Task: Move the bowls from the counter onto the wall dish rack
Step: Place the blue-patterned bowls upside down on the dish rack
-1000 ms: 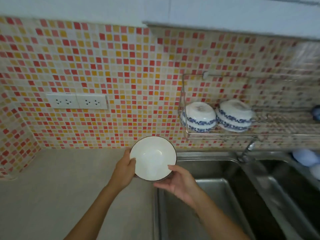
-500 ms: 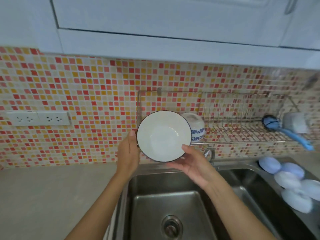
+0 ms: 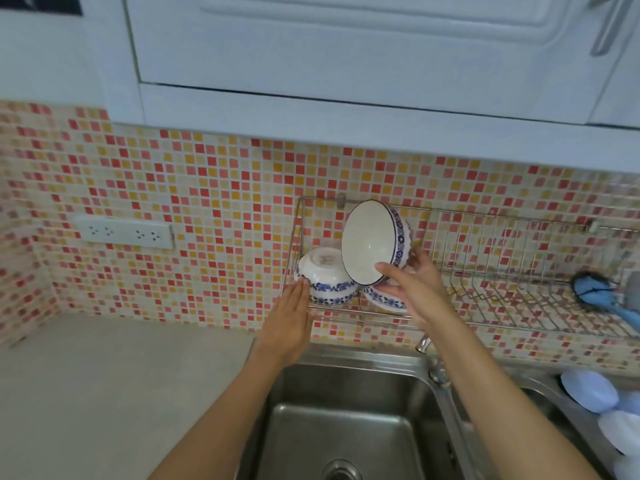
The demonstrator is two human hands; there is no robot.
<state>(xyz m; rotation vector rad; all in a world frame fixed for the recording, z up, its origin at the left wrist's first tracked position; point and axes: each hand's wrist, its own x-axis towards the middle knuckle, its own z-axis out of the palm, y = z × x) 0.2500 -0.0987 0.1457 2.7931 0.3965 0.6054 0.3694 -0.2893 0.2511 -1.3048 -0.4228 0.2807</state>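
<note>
A white bowl with a blue patterned rim (image 3: 369, 242) is tilted on its side over the wire wall dish rack (image 3: 519, 306), its inside facing left. My right hand (image 3: 414, 289) grips it from below and behind. Two more blue-and-white bowls sit upside down in the rack's left end: one (image 3: 323, 277) at the far left, another (image 3: 382, 298) partly hidden under the held bowl and my right hand. My left hand (image 3: 289, 322) is flat and open, fingertips touching the left bowl's side.
A blue brush (image 3: 594, 289) lies at the rack's right end. Below are a steel double sink (image 3: 346, 427) with a faucet (image 3: 427, 351), and pale blue lids (image 3: 588, 391) at the right. Beige counter (image 3: 104, 393) spreads to the left. White cabinets (image 3: 346, 57) hang overhead.
The bowl went up and right from in front of me into the rack and turned on its side. My left hand let go of it and now rests against the left bowl.
</note>
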